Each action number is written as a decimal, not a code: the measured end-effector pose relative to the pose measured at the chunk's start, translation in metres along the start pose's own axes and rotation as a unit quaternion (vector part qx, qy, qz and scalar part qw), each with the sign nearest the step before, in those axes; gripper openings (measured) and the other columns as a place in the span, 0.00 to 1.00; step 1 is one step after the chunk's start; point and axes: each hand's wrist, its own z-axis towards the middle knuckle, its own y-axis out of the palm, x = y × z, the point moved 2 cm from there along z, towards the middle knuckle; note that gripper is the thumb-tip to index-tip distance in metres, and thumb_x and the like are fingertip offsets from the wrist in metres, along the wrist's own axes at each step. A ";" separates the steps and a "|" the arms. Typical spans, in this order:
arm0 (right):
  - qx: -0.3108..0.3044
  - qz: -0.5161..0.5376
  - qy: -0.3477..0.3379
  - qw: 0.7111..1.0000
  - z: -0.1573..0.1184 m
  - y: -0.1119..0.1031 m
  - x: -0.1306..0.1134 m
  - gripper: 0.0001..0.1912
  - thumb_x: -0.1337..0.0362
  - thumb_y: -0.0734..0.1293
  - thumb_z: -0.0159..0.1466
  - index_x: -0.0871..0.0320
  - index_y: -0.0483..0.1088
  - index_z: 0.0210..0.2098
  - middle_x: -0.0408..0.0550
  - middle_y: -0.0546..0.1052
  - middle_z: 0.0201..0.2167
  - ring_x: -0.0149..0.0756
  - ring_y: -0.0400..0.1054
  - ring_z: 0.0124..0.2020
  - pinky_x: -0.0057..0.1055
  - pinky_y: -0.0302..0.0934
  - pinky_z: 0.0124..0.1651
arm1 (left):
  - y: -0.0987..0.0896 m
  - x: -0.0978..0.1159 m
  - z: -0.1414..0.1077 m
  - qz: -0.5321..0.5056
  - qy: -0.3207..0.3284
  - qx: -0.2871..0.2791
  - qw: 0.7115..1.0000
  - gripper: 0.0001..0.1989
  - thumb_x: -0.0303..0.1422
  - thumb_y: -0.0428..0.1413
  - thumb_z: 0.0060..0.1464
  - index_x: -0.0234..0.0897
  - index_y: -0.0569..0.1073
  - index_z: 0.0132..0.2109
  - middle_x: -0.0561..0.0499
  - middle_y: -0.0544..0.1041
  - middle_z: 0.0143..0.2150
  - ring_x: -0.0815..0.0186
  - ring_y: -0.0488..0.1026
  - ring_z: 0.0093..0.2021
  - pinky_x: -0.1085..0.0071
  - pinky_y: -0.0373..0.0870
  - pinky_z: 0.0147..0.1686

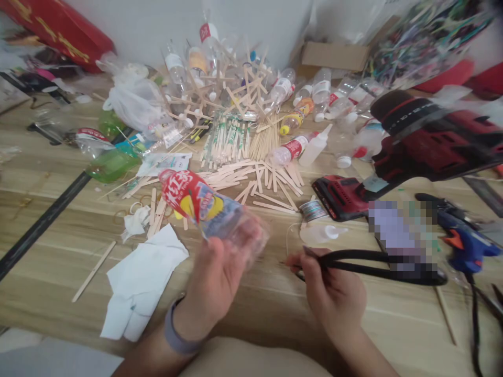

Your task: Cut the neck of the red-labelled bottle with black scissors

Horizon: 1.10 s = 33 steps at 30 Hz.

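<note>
My left hand (216, 283), with a grey band at its wrist, is wrapped round a clear plastic bottle (212, 204). The bottle is held tilted above the table, its red, yellow and blue label facing up and its far end pointing up and left. My right hand (334, 288) is closed round black scissors (361, 255), whose long looped handle sticks out to the right; the blades are mostly hidden by the fingers. Hand and bottle stay apart. Just beyond the right hand lie a small squeeze bottle (320, 233) and a spool of wire (313, 209).
A red cordless drill (416, 136) stands at right, near a blue glue gun (463, 241). Wooden sticks (271, 183) and plastic bottles (320, 86) crowd the back. White paper (145, 277) lies front left, and a black bar (47, 220) crosses the left side.
</note>
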 end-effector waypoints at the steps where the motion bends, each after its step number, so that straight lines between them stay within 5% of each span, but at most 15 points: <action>1: 0.009 0.013 0.025 1.000 0.000 -0.001 0.002 0.17 0.60 0.61 0.69 0.57 0.74 0.28 0.43 0.77 0.21 0.32 0.72 0.21 0.24 0.64 0.23 | 0.000 0.007 0.002 0.008 0.023 0.025 0.999 0.23 0.51 0.63 0.48 0.45 0.77 0.47 0.50 0.77 0.53 0.55 0.73 0.56 0.56 0.67 0.59; 5: 0.025 0.031 0.063 0.997 0.000 -0.005 0.004 0.20 0.57 0.60 0.70 0.57 0.75 0.26 0.44 0.78 0.20 0.31 0.71 0.19 0.24 0.64 0.22 | -0.001 0.032 0.007 0.105 0.158 0.137 0.972 0.26 0.35 0.71 0.39 0.47 0.73 0.48 0.56 0.77 0.53 0.57 0.68 0.61 0.59 0.63 0.62; 8: 0.009 0.016 0.049 0.999 0.001 -0.006 0.003 0.22 0.55 0.59 0.70 0.56 0.75 0.26 0.44 0.77 0.19 0.31 0.72 0.19 0.24 0.63 0.21 | -0.012 0.035 0.009 0.175 0.190 0.198 0.946 0.28 0.29 0.69 0.41 0.46 0.70 0.49 0.56 0.76 0.54 0.59 0.69 0.60 0.61 0.61 0.63; 10: 0.001 0.005 0.045 0.999 0.001 -0.005 0.002 0.22 0.54 0.59 0.70 0.56 0.75 0.26 0.43 0.76 0.19 0.32 0.72 0.19 0.24 0.63 0.21 | -0.023 0.029 0.011 0.222 0.182 0.208 0.935 0.30 0.29 0.69 0.42 0.46 0.67 0.52 0.55 0.76 0.52 0.62 0.73 0.55 0.61 0.63 0.60; 13: -0.008 0.003 0.048 0.999 0.000 -0.004 0.002 0.22 0.54 0.59 0.70 0.56 0.75 0.27 0.43 0.76 0.19 0.32 0.71 0.18 0.25 0.61 0.20 | -0.039 0.014 0.014 0.337 0.075 0.155 0.926 0.32 0.29 0.68 0.43 0.42 0.64 0.54 0.51 0.77 0.48 0.62 0.76 0.46 0.59 0.67 0.55; 21: -0.007 0.022 0.027 0.999 -0.002 -0.005 0.000 0.20 0.57 0.59 0.70 0.56 0.75 0.26 0.43 0.77 0.20 0.31 0.71 0.18 0.24 0.61 0.20 | -0.041 0.016 0.009 0.426 0.080 0.165 0.886 0.29 0.33 0.67 0.42 0.39 0.66 0.51 0.47 0.78 0.46 0.57 0.77 0.46 0.58 0.68 0.54; 26: -0.009 0.030 0.032 0.999 -0.003 -0.004 0.000 0.20 0.57 0.60 0.69 0.56 0.75 0.26 0.44 0.78 0.21 0.32 0.73 0.20 0.25 0.63 0.21 | -0.042 0.024 0.011 0.473 0.090 0.165 0.861 0.17 0.34 0.67 0.45 0.39 0.72 0.42 0.47 0.79 0.44 0.54 0.75 0.49 0.55 0.62 0.59; 30: -0.028 0.024 0.024 0.999 -0.001 -0.002 -0.002 0.20 0.58 0.59 0.69 0.56 0.75 0.26 0.43 0.78 0.21 0.33 0.73 0.20 0.25 0.62 0.21 | -0.039 0.026 0.017 0.403 0.073 0.167 0.897 0.26 0.33 0.69 0.41 0.38 0.70 0.48 0.47 0.78 0.47 0.58 0.76 0.49 0.56 0.65 0.57; 33: -0.071 0.034 0.013 0.997 0.000 0.003 -0.004 0.18 0.59 0.58 0.70 0.56 0.74 0.28 0.44 0.77 0.22 0.33 0.73 0.22 0.25 0.62 0.23 | -0.022 0.029 0.019 0.224 0.080 0.144 0.961 0.27 0.35 0.68 0.44 0.40 0.68 0.51 0.50 0.78 0.49 0.59 0.75 0.52 0.57 0.65 0.59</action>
